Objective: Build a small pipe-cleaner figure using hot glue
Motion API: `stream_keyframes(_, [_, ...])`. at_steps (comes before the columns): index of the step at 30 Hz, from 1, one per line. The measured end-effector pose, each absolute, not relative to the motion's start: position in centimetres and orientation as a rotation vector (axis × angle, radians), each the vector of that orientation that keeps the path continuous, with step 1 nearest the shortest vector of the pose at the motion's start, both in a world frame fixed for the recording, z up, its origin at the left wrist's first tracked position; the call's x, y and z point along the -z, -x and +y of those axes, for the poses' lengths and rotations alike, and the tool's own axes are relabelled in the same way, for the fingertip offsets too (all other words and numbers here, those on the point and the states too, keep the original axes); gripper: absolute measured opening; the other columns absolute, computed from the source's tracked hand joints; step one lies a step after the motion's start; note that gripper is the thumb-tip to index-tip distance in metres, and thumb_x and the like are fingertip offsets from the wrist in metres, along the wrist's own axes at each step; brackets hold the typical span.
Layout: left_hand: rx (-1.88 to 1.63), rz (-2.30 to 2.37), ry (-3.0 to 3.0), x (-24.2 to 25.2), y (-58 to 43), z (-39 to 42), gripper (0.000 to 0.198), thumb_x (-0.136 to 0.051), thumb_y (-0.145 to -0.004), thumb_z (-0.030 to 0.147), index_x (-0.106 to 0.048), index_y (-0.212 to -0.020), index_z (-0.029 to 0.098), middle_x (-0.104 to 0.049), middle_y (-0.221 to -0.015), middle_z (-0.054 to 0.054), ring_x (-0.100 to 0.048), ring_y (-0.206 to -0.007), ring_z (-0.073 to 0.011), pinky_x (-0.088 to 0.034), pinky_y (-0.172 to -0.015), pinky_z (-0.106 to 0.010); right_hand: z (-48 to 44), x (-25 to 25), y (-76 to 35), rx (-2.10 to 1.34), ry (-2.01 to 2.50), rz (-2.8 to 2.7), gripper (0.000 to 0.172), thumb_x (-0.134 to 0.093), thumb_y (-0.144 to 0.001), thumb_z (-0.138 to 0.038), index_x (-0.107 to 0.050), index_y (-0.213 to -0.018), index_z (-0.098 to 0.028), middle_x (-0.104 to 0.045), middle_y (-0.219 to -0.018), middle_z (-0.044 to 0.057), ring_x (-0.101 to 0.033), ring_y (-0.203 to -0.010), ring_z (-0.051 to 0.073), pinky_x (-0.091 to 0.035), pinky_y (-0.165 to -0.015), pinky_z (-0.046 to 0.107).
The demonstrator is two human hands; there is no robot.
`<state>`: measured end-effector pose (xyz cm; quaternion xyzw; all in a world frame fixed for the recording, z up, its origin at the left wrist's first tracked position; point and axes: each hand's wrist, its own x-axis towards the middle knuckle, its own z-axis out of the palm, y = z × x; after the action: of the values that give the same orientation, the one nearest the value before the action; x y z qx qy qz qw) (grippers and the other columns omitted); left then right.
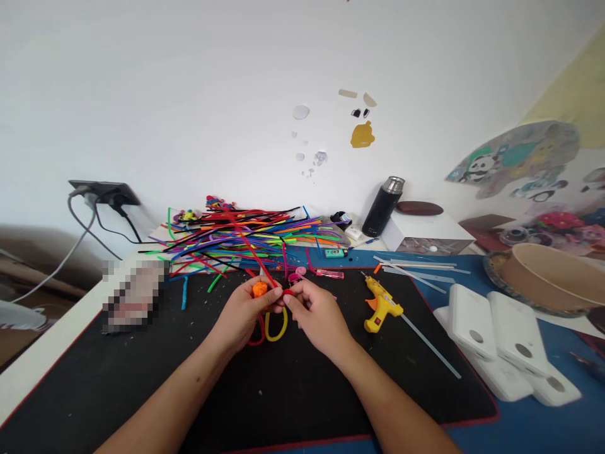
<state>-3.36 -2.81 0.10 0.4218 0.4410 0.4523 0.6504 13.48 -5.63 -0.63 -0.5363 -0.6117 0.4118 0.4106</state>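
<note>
Left hand point(243, 310) and right hand point(322, 317) pinch a red fuzzy stick point(268, 275)
Hands close together; orange puff point(259, 289) in the left; yellow glue gun point(382, 307) to their right.

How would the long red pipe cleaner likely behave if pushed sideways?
The red pipe cleaner probably weighs little, being so thin. It likely has some stiffness, extending nearly straight from the left hand, but its slenderness suggests easy bending.
</note>
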Motion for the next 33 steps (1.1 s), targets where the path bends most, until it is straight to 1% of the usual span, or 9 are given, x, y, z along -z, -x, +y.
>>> stream_keyframes(7, [-0.925,0.966,-1.099,0.3,3.7,-2.8,0.032,-0.088,-0.075,0.043,-0.077,-0.089,0.016,-0.071,-0.07,-0.002,-0.065,-0.064,-0.0148,-0.053,-0.062,-0.025,-5.4,0.4,-13.6,-1.119,1.262,-1.354,0.017,-0.062,-0.095,-0.037,-0.063,-0.087,-0.022,-0.058,-0.059,-0.005,-0.056,-0.048,0.014,-0.044,-0.048,0.024])
stream_keyframes(11, [-0.97,0.987,-1.101,0.5,3.9,-2.8,0.03,-0.087,-0.076,0.043,-0.077,-0.089,0.017,-0.071,-0.071,-0.002,-0.064,-0.064,-0.0154,-0.052,-0.061,-0.025,-5.5,0.4,-13.7,-1.12,1.254,-1.409,0.017,-0.059,-0.098,-0.037,-0.062,-0.088,-0.023,-0.057,-0.06,-0.005,-0.056,-0.05,0.013,-0.042,-0.05,0.023])
stream_keyframes(14, [-0.992,1.007,-1.147,0.3,3.9,-2.8,0.029,-0.086,-0.076,0.044,-0.075,-0.083,0.018,-0.069,-0.068,-0.001,-0.061,-0.063,-0.0154,-0.051,-0.06,-0.026,-5.6,0.2,-13.7,-1.032,1.317,-1.518,0.016,-0.058,-0.098,-0.034,-0.063,-0.087,-0.023,-0.057,-0.061,-0.005,-0.055,-0.053,0.013,-0.04,-0.052,0.024])
stream_keyframes(17, [-0.956,1.082,-1.289,-0.3,4.0,-2.8,0.027,-0.086,-0.074,0.043,-0.075,-0.08,0.019,-0.067,-0.066,0.0,-0.059,-0.063,-0.0161,-0.049,-0.061,-0.026,-5.7,-0.1,-13.9,-0.879,1.393,-1.667,0.013,-0.062,-0.096,-0.027,-0.065,-0.085,-0.023,-0.058,-0.062,-0.005,-0.053,-0.056,0.013,-0.035,-0.055,0.024])
stream_keyframes(20, [-0.931,1.186,-1.516,-0.7,4.1,-2.9,0.024,-0.084,-0.074,0.043,-0.076,-0.077,0.021,-0.068,-0.069,0.0,-0.059,-0.067,-0.017,-0.046,-0.064,-0.027,-5.7,-0.4,-14.0,-0.758,1.451,-1.816,0.011,-0.064,-0.094,-0.021,-0.067,-0.084,-0.023,-0.061,-0.064,-0.005,-0.054,-0.058,0.013,-0.03,-0.056,0.026])
stream_keyframes(23, [-0.893,1.246,-1.621,-0.9,4.1,-3.0,0.025,-0.08,-0.076,0.046,-0.075,-0.078,0.021,-0.068,-0.07,0.0,-0.058,-0.066,-0.0172,-0.044,-0.063,-0.027,-5.7,-0.5,-14.1,-0.727,1.489,-1.889,0.012,-0.064,-0.094,-0.02,-0.068,-0.084,-0.023,-0.064,-0.066,-0.004,-0.055,-0.06,0.013,-0.028,-0.057,0.026])
stream_keyframes(28, [-0.812,1.207,-1.5,-1.4,4.2,-3.0,0.028,-0.082,-0.073,0.046,-0.072,-0.079,0.021,-0.063,-0.062,0.003,-0.056,-0.058,-0.0155,-0.044,-0.057,-0.025,-5.7,-0.3,-14.0,-0.816,1.462,-1.832,0.01,-0.064,-0.095,-0.021,-0.068,-0.086,-0.022,-0.065,-0.069,-0.004,-0.055,-0.061,0.013,-0.031,-0.057,0.025])
stream_keyframes(33, [-0.87,1.104,-1.299,-1.0,3.9,-2.9,0.032,-0.087,-0.07,0.044,-0.07,-0.078,0.019,-0.064,-0.061,0.003,-0.056,-0.057,-0.0142,-0.046,-0.055,-0.024,-5.6,0.0,-13.8,-0.975,1.39,-1.688,0.009,-0.061,-0.097,-0.026,-0.068,-0.091,-0.022,-0.065,-0.07,-0.003,-0.057,-0.061,0.013,-0.038,-0.058,0.024])
